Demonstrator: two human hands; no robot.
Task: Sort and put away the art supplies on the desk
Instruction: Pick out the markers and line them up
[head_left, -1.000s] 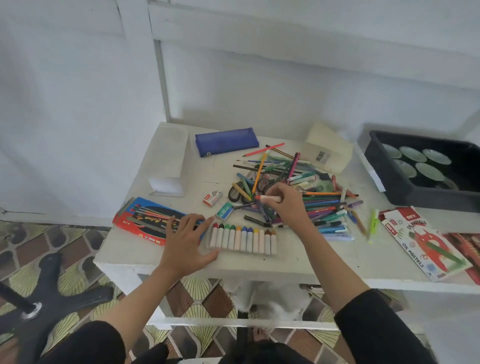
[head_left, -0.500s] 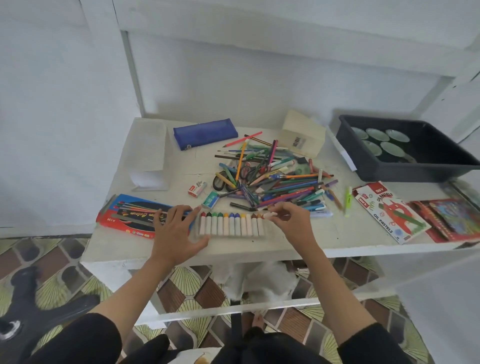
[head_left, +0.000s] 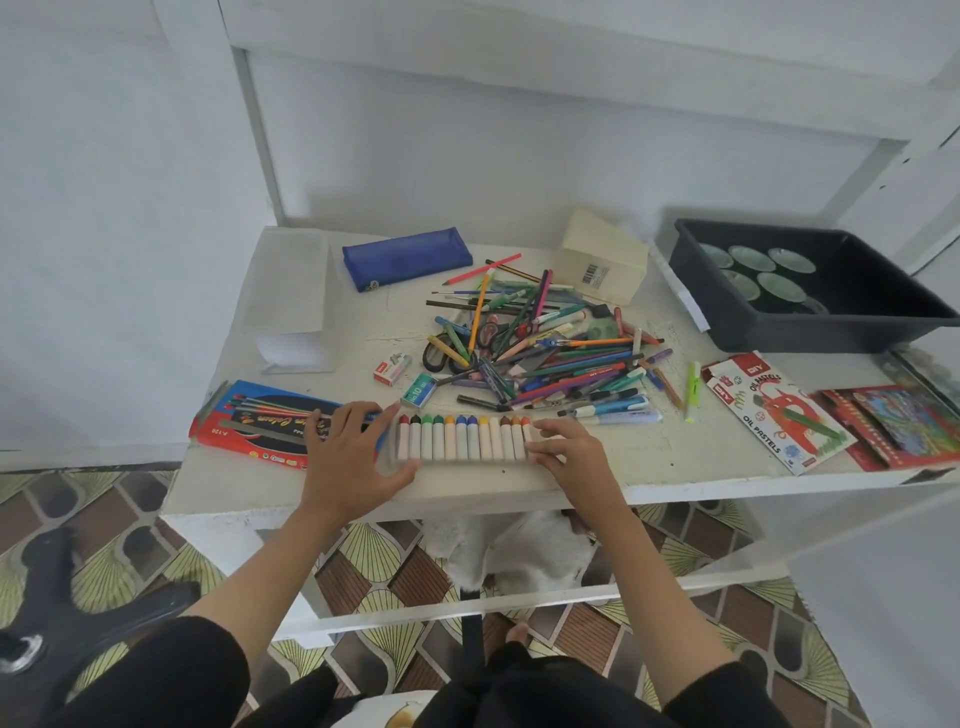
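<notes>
Crayon row (head_left: 462, 441) lies at the bench's (head_left: 649, 460) 6 o'clock edge, loose pens (head_left: 550, 348) heaped at its 12; left hand (head_left: 348, 457) flat at the 9 o'clock end, right hand (head_left: 571, 452) flat-fingered at 3; squeezed unevenly, the row likely buckles and crayons roll off.

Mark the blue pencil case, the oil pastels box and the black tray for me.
blue pencil case (head_left: 408, 258), head view, middle of its mesh side.
oil pastels box (head_left: 774, 415), head view, centre of its printed lid.
black tray (head_left: 810, 332), head view, near outer wall.
</notes>
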